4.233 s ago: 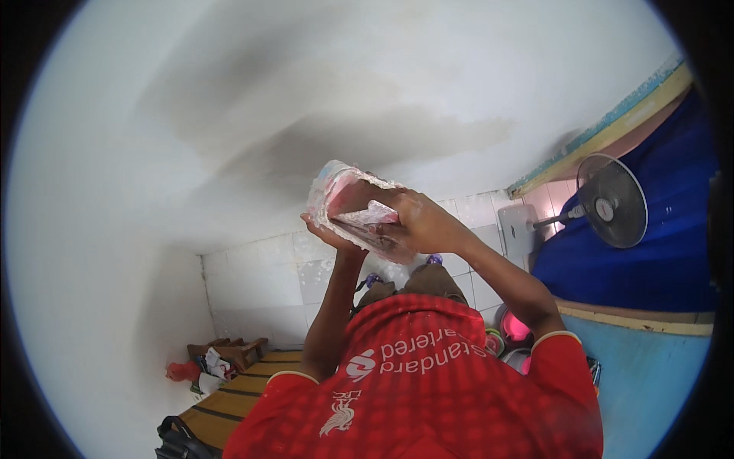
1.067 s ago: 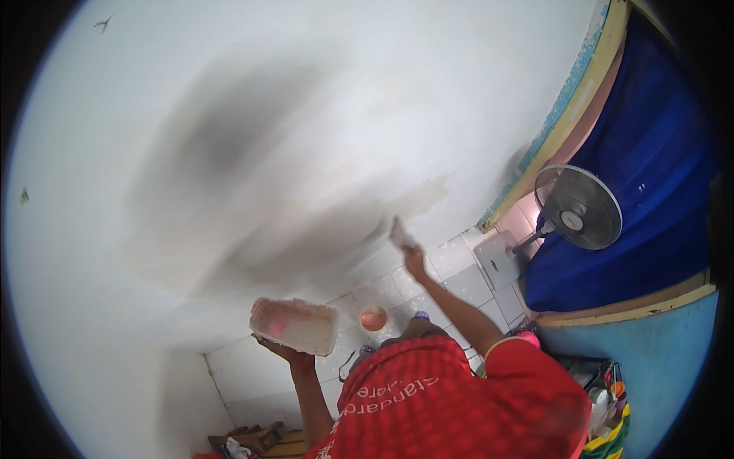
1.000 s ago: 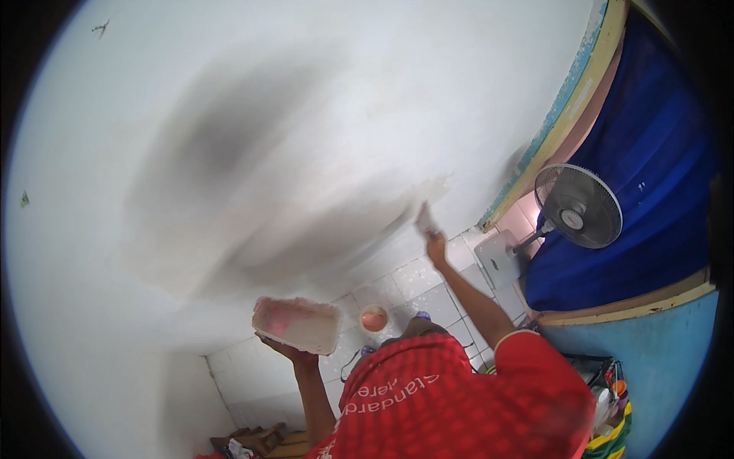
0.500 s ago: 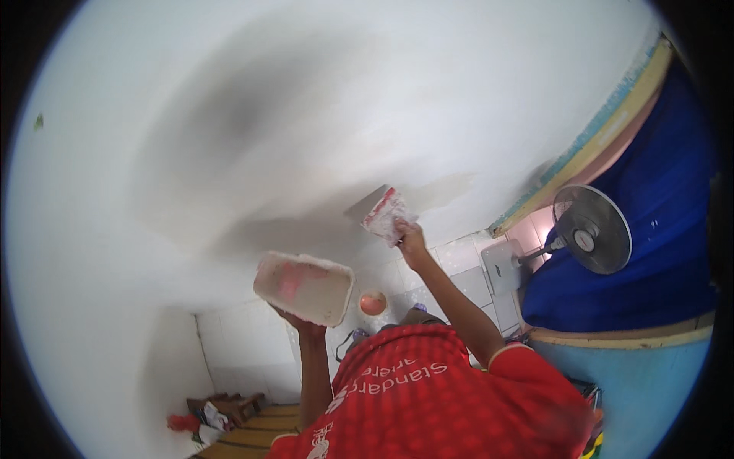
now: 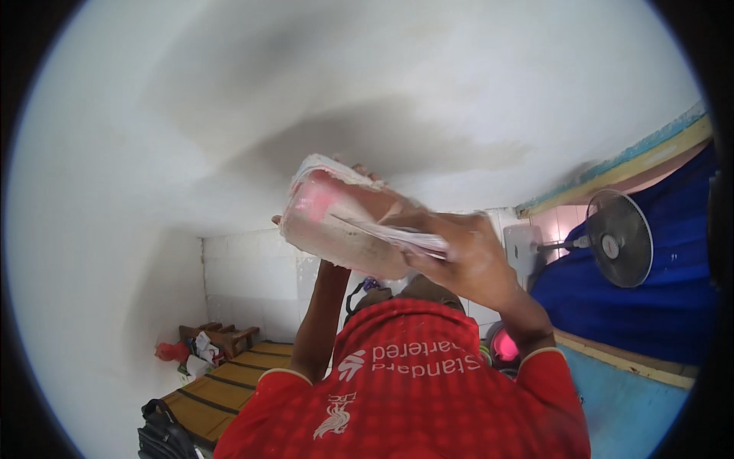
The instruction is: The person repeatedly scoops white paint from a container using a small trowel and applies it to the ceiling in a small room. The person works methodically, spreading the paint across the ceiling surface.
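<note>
A plastic tub (image 5: pixel 348 252), pinkish and crusted with pale filler, is tilted in front of my chest. My left hand (image 5: pixel 334 271) is closed on it from below; most of that hand is hidden behind the tub, with a few fingers showing at its edges. My right hand (image 5: pixel 474 256), somewhat blurred, grips a wide putty knife (image 5: pixel 394 232) smeared with white. The knife's blade lies over the tub's opening, at its right side. Whether the blade touches the filler inside, I cannot tell.
A white wall (image 5: pixel 229 122) with greyish patches rises ahead. At the right stands a fan (image 5: pixel 619 239) before a blue curtain (image 5: pixel 677 252). A slatted yellow-brown bench (image 5: pixel 229 386) is at lower left, with a black bag (image 5: pixel 164 432) beside it.
My right hand and the putty knife have come away from the wall, back to the tub. The tub has risen and tipped toward the knife.
</note>
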The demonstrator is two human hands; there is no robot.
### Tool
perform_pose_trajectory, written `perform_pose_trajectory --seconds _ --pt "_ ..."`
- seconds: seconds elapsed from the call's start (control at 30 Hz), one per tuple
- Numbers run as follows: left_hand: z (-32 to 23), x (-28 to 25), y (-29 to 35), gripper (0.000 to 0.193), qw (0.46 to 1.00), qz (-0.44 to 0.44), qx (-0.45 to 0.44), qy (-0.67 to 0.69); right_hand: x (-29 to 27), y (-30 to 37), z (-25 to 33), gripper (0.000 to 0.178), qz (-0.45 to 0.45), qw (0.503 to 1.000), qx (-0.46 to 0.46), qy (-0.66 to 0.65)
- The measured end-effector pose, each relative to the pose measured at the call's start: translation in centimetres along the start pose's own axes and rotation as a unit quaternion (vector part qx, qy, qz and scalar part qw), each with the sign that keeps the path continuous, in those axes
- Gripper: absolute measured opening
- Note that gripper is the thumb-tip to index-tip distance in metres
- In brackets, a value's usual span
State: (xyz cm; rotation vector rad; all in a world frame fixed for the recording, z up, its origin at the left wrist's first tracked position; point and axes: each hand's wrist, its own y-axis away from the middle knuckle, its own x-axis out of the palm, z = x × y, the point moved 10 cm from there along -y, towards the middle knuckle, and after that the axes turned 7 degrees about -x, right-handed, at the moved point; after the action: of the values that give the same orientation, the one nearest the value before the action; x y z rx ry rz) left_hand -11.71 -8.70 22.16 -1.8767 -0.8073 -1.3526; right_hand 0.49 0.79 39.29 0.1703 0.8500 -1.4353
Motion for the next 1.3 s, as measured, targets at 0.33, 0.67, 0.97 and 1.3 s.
perform_pose_trajectory --seconds 0.33,0.67,0.97,1.3 --pt "-3.6 6.2 0.3 0.114 0.992 0.121 0.036 -0.028 8.3 -3.5 -3.6 0.038 0.076 0.996 0.024 0.037" --pt "-5.4 -5.7 1.8 0.093 0.987 0.0 0.02 -0.159 11.1 -3.3 -6.7 0.062 0.112 0.991 0.063 -0.035" --pt "-4.9 -7.0 1.2 0.094 0.99 -0.016 0.037 -0.135 10.7 -2.7 -6.6 0.062 0.121 0.984 0.121 -0.054" --pt "-4.3 -8.5 3.4 0.1 0.951 -0.211 0.045 -0.221 11.2 0.5 -10.1 0.056 0.143 0.921 0.263 -0.249"
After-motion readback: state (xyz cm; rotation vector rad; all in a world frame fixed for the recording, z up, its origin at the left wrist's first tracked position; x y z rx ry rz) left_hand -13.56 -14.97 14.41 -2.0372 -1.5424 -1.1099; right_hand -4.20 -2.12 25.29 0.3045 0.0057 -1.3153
